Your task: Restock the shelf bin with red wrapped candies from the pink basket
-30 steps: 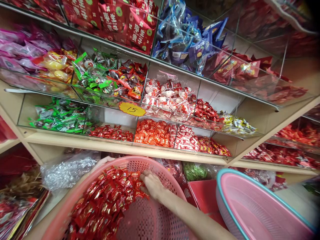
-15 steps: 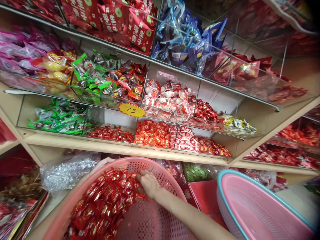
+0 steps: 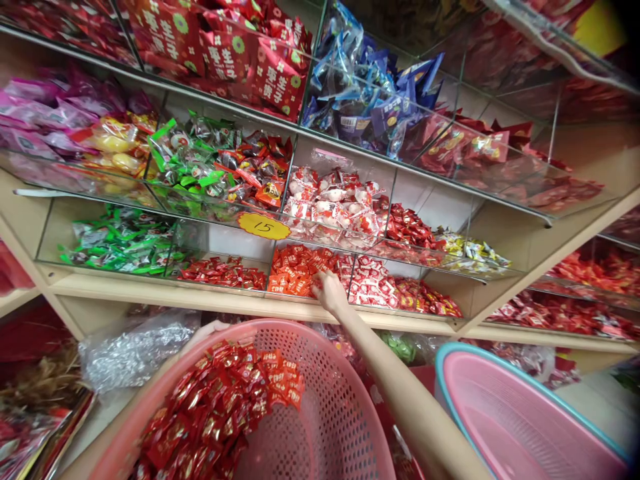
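Note:
My left hand (image 3: 213, 329) grips the far rim of a pink perforated plastic basket (image 3: 345, 380), its fingers partly behind the rim. Small red and gold wrapped candies (image 3: 200, 407) fill the basket's left side, with a patch of orange-red wrapped candies (image 3: 286, 381) at their right edge. My right hand (image 3: 330, 292) is at the low shelf, over the front lip of a clear bin of orange-red wrapped candies (image 3: 294, 263). Its fingers are curled down onto those candies, the fingertips partly hidden among them.
Clear-fronted shelf bins hold other candies, with a yellow price tag (image 3: 263, 226) marked 15. A pink basin with a blue rim (image 3: 445, 373) stands at right. Under the shelf at left lies a clear plastic bag (image 3: 130, 350). The wooden shelf edge (image 3: 200, 292) runs behind the basket.
My right hand has left the basket and moved up and forward to the orange-red candy bin. Orange-red candies now show in the basket where it was. My left hand stays on the rim.

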A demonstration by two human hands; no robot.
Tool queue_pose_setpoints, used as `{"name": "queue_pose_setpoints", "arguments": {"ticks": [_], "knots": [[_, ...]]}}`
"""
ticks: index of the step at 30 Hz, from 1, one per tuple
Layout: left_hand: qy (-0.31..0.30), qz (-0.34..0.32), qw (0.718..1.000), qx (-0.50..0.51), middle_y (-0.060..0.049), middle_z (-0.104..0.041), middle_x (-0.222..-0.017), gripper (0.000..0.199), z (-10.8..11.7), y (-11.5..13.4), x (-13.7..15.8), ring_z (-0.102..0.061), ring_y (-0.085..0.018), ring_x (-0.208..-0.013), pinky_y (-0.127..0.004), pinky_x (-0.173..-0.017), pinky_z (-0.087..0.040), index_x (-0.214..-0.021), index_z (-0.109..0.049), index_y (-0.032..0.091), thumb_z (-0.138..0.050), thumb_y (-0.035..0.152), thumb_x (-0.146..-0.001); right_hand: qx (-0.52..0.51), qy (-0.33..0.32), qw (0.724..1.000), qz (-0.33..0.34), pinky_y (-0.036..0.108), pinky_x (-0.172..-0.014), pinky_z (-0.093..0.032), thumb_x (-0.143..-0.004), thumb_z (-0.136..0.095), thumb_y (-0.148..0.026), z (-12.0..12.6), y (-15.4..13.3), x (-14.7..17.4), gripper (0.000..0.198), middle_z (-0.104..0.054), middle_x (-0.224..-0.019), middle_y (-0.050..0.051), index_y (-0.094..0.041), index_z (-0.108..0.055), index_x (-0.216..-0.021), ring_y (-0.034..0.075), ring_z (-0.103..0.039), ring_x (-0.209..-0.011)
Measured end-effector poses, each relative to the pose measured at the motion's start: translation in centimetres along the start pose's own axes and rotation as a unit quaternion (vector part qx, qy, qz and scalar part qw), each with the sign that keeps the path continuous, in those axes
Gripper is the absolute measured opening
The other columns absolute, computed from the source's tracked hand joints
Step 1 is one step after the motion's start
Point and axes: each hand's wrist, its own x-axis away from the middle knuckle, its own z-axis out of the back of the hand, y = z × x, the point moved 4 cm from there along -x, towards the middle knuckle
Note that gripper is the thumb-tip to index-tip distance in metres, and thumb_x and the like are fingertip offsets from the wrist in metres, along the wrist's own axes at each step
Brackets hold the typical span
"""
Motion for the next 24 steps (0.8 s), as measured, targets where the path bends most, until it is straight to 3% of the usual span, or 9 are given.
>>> {"name": "queue_pose_setpoints", "arguments": {"ticks": [3,9,14,18,21,24], "knots": [[0.009,0.008,1.0,-0.004,-0.009,-0.091,-0.1,0.054,0.0,0.1,0.3,-0.089,-0.035,-0.096,-0.037,-0.095,-0.066,-0.145,-0.072,-0.001,-0.062,0.022,-0.097,-0.03,0.004,0.999,-0.041,0.035,-0.099,-0.056,-0.092,-0.075,-0.014,-1.3,1.5,-1.5,0.025,-0.075,-0.117,0.011,-0.019,-0.081,-0.116,0.025,-0.073,-0.107],[0.019,0.014,1.0,0.008,-0.006,-0.092,-0.102,0.054,-0.5,-0.1,0.7,-0.089,-0.034,-0.097,-0.035,-0.086,-0.067,-0.146,-0.073,0.002,-0.059,0.025,-0.1,-0.059,0.03,0.997,-0.051,0.038,-0.1,-0.058,-0.091,-0.077,-0.02,-2.9,2.5,-1.5,0.019,-0.077,-0.116,0.011,-0.018,-0.083,-0.109,0.025,-0.073,-0.106],[0.013,0.019,1.0,0.011,-0.009,-0.091,-0.094,0.05,-1.0,-0.1,0.8,-0.088,-0.035,-0.089,-0.037,-0.088,-0.067,-0.138,-0.076,0.001,-0.069,0.024,-0.094,-0.095,0.065,0.992,-0.051,0.035,-0.098,-0.057,-0.095,-0.074,-0.025,-2.2,2.5,-0.8,0.017,-0.075,-0.114,0.011,-0.016,-0.081,-0.109,0.024,-0.071,-0.099],[0.037,0.015,0.999,-0.016,-0.012,-0.09,-0.091,0.036,-0.4,0.0,0.6,-0.087,-0.035,-0.091,-0.036,-0.093,-0.065,-0.116,-0.082,0.001,-0.065,0.025,-0.095,-0.208,0.139,0.967,-0.054,0.036,-0.09,-0.058,-0.096,-0.07,-0.026,-0.7,2.5,0.3,0.019,-0.072,-0.111,0.011,-0.016,-0.078,-0.11,0.021,-0.066,-0.086],[0.056,0.011,0.998,-0.009,-0.008,-0.089,-0.084,0.033,0.4,-0.1,0.0,-0.087,-0.034,-0.09,-0.037,-0.09,-0.065,-0.112,-0.083,0.008,-0.059,0.025,-0.096,-0.249,0.158,0.955,-0.017,0.038,-0.086,-0.058,-0.1,-0.066,-0.029,-0.1,1.8,2.1,0.02,-0.072,-0.113,0.011,-0.018,-0.076,-0.114,0.022,-0.064,-0.083],[0.082,0.024,0.996,0.001,-0.006,-0.088,-0.08,0.041,1.3,-0.4,-0.8,-0.087,-0.037,-0.09,-0.042,-0.085,-0.066,-0.123,-0.081,0.012,-0.06,0.026,-0.091,-0.241,0.096,0.962,0.081,0.035,-0.086,-0.058,-0.104,-0.064,-0.029,-1.0,-0.4,5.2,0.022,-0.073,-0.118,0.011,-0.019,-0.076,-0.121,0.022,-0.067,-0.09]]}}
